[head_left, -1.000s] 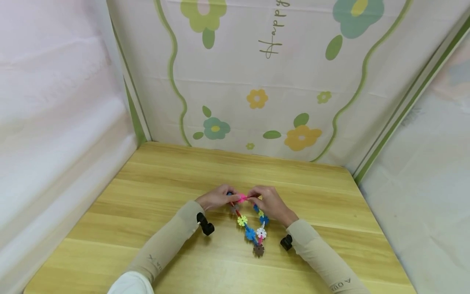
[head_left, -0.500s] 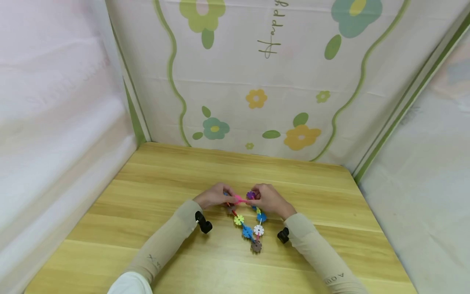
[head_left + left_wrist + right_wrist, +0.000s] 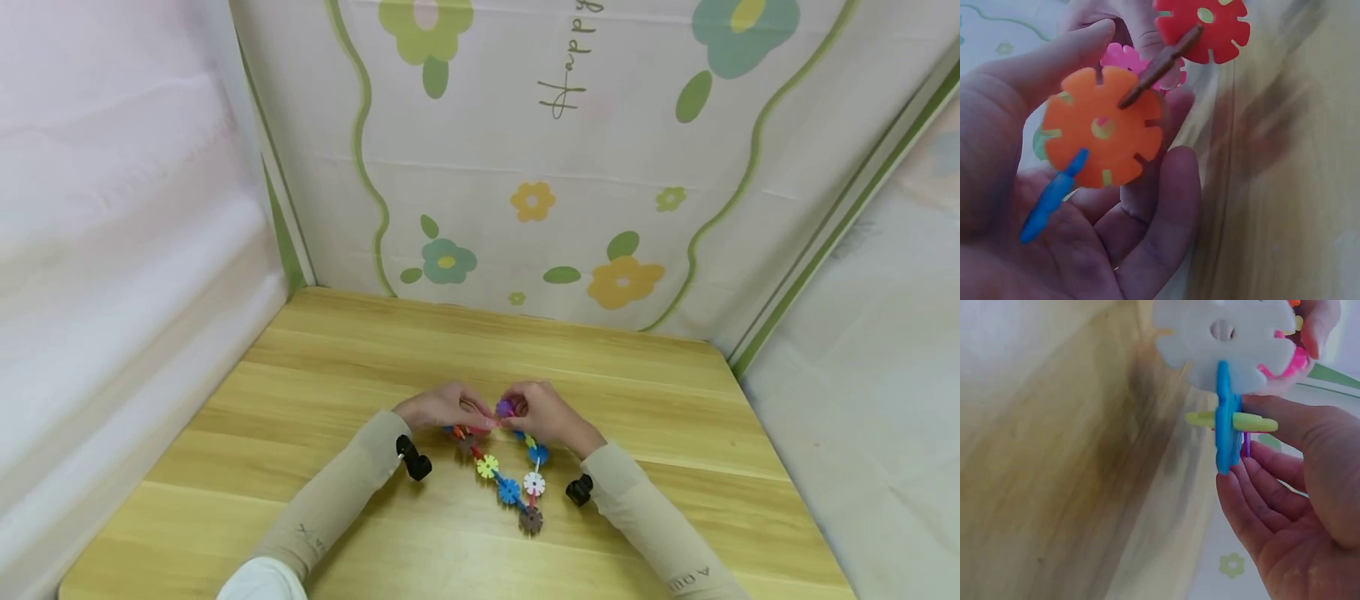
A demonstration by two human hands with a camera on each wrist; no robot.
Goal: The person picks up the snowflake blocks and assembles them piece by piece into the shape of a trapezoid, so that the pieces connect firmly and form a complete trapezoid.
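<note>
A chain of colourful notched interlocking discs [image 3: 509, 491] hangs in a V between the two hands, over the table. My left hand [image 3: 444, 407] pinches a pink interlocking disc [image 3: 1125, 57] between thumb and fingers. In the left wrist view an orange disc [image 3: 1103, 128] lies in front of that palm, joined to a brown and a blue one seen edge-on. My right hand [image 3: 551, 414] pinches the chain's other end, a purple disc [image 3: 505, 407] showing at its fingertips. Both hands' fingertips nearly meet. A white disc [image 3: 1222, 337] and a blue disc [image 3: 1225, 419] hang by the right hand.
The wood-grain table [image 3: 360, 350] spreads under both arms. A white flower-printed cloth [image 3: 480, 150] rises behind it, with pale cloth walls at both sides. Black wrist cameras [image 3: 414, 458] sit below each wrist.
Both hands have drawn closer together, narrowing the gap where a pink piece showed between them half a second ago. The chain's lower end has dropped slightly towards the person.
</note>
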